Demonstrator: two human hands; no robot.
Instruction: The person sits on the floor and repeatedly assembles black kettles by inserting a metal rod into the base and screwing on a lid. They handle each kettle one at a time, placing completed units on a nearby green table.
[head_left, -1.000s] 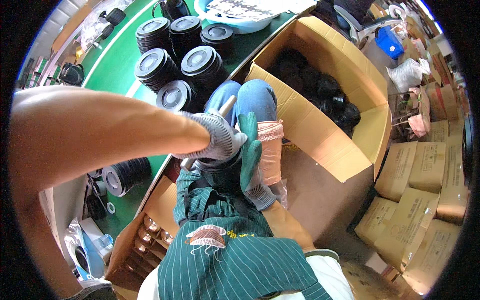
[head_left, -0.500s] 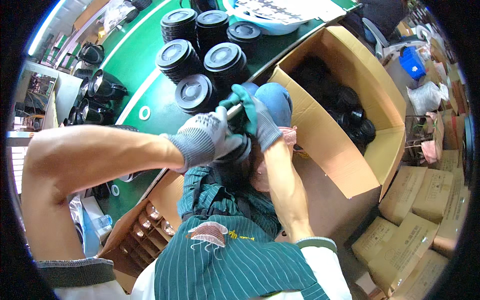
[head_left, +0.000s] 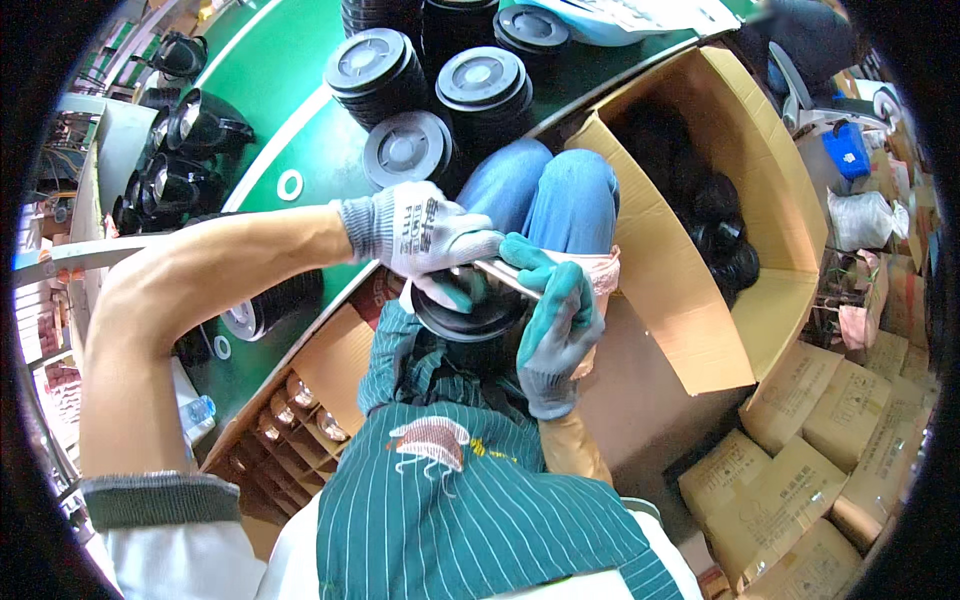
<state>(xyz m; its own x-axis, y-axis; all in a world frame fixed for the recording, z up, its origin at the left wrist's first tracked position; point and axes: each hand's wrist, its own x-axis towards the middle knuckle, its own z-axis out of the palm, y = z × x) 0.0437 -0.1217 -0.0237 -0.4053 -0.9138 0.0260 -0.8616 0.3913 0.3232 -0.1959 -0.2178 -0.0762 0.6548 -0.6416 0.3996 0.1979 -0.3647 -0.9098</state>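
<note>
A round black part (head_left: pixel 462 322) with a wide rim sits in front of my body, above my lap. Over it lies a slender pale bar-like tool (head_left: pixel 512 276), its exact kind unclear. My left hand (head_left: pixel 432 238), in a grey-white glove with a green palm side, is curled at the bar's left end, its thumb reaching down over the black part. My right hand (head_left: pixel 562 318), in a matching glove, is closed round the bar's right end. The fingers partly hide the inside of the black part.
Stacks of black discs (head_left: pixel 375 62) stand on the green table (head_left: pixel 300 110), near a white ring (head_left: pixel 290 185). On my right is an open carton (head_left: pixel 665 280) holding black parts. A divided box (head_left: pixel 265 470) with shiny round pieces sits left; sealed cartons (head_left: pixel 770 500) lie right.
My right hand has come down toward me and turned, and the bar now slants down to the right. The round black part shows more. My view has shifted, revealing more of my knees.
</note>
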